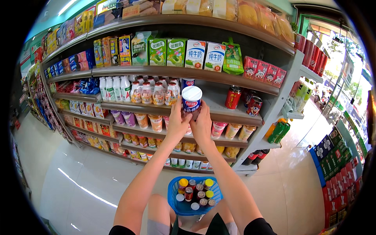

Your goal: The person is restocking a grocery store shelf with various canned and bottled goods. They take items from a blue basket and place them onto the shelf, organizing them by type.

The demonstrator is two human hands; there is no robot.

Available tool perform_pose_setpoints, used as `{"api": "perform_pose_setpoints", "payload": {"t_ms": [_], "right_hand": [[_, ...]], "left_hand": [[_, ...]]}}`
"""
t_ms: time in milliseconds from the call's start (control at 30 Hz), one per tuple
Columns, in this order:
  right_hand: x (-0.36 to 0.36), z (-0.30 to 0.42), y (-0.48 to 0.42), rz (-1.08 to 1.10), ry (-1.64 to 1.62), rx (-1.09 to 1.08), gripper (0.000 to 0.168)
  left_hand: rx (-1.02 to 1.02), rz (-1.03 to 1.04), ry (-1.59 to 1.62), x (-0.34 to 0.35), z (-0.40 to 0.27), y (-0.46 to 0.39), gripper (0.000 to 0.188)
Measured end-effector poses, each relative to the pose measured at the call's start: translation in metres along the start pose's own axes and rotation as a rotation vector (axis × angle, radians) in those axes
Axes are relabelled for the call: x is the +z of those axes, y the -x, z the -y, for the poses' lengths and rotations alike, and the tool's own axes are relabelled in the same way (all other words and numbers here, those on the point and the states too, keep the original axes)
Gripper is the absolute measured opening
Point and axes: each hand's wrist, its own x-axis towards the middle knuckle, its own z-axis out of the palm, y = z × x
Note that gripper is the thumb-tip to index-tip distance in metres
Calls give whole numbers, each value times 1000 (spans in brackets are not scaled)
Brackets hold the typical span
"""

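Both my hands grip one blue can with a white plastic lid (191,98), held upright before the shelf. My left hand (178,122) wraps its left side and my right hand (202,122) its right. Just behind it, a similar blue can (187,82) stands on the shelf (213,98). To the left are small bottles with orange-and-white labels (158,94) and white bottles (116,89). A red drink can (233,97) and a smaller red can with a cartoon face (254,106) stand to the right.
A blue plastic basket (173,202) holding several cans and bottles is at my knees. Milk cartons (195,54) line the shelf above, packaged bread (249,13) the top one. Cup drinks (155,122) fill the shelf below. Stacked drink cases (335,158) stand at right.
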Motion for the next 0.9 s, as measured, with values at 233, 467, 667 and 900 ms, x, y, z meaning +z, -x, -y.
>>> {"api": "perform_pose_setpoints", "payload": {"t_ms": [233, 467, 667, 900], "right_hand": [[40, -43, -38, 6, 34, 65, 71], [64, -60, -57, 75, 186, 43, 69], [69, -72, -57, 205, 200, 71, 71], [60, -51, -13, 95, 434, -202, 67]], "left_hand": [[-26, 99, -41, 11, 31, -32, 75], [-37, 126, -116, 7, 45, -43, 66], [-67, 142, -231, 11, 44, -43, 56], [67, 109, -282, 10, 35, -28, 47]]}}
